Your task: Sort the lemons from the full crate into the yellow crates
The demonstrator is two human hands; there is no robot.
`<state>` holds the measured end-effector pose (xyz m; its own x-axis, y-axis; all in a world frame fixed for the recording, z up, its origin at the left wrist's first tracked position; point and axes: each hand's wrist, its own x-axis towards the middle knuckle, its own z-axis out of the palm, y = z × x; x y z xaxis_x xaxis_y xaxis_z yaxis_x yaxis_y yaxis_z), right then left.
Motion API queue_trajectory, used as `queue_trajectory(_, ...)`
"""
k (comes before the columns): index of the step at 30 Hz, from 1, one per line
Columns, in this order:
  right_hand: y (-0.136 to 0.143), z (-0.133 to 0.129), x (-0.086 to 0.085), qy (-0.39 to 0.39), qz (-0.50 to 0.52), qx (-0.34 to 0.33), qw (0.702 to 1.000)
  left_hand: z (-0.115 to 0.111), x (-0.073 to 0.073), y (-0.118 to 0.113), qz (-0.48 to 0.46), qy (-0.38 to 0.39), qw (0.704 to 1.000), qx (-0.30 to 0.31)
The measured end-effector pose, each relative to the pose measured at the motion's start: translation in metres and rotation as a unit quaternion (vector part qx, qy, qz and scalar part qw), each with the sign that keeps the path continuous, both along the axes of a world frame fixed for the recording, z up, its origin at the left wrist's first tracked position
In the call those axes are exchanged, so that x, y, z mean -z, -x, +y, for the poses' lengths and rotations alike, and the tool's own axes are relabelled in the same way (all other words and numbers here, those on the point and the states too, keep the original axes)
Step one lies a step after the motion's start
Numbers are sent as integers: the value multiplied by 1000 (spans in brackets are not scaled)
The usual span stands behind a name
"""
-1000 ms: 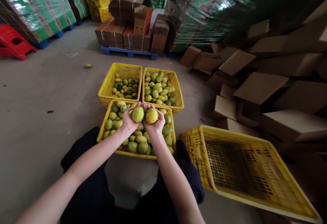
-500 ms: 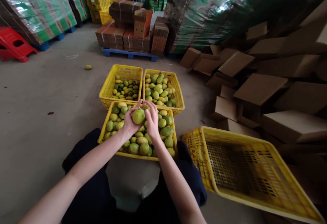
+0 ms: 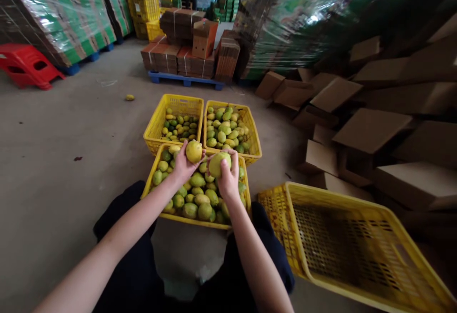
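Note:
Above the near yellow crate [image 3: 149,180], my left hand [image 3: 183,164] is closed around a yellow lemon [image 3: 193,151], its end facing up. My right hand [image 3: 230,174] grips a larger yellow-green lemon [image 3: 215,164], with the thumb across its near side. The hands are side by side and apart. Below them the near crate is full of green and yellowish lemons [image 3: 197,180], partly covered by my hands and forearms.
Two more yellow crates touch beyond it: the left crate [image 3: 153,125] holds smaller fruit, the right crate [image 3: 254,137] more lemons. An upended yellow crate [image 3: 296,237] lies at my right, beside piled cardboard boxes [image 3: 371,130]. One lemon [image 3: 129,97] lies on the floor; a red stool [image 3: 30,65] stands left.
My hands have moved apart. The yellow-green lemon that was at my left hand is now in my right, and a yellow lemon shows in my left. The view has shifted slightly.

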<state>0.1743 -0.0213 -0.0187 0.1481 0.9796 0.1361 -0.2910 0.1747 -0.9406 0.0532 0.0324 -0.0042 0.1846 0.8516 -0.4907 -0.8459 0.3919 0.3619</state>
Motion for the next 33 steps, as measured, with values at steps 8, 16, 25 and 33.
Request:
queue_trajectory(8, 6, 15, 14, 24, 27, 36, 999, -8, -2, 2, -52, 10, 998, -28)
queue_trajectory(16, 22, 22, 31, 152, 230, 89, 957, -20, -7, -6, -37, 36, 998, -24)
queue_trajectory(25, 20, 14, 18, 64, 212, 43, 974, -17, 9, 2, -28, -52, 998, 9)
queue_trajectory(33, 13, 11, 9, 35, 136, 28, 990, -21, 0, 0, -2, -59, 998, 28)
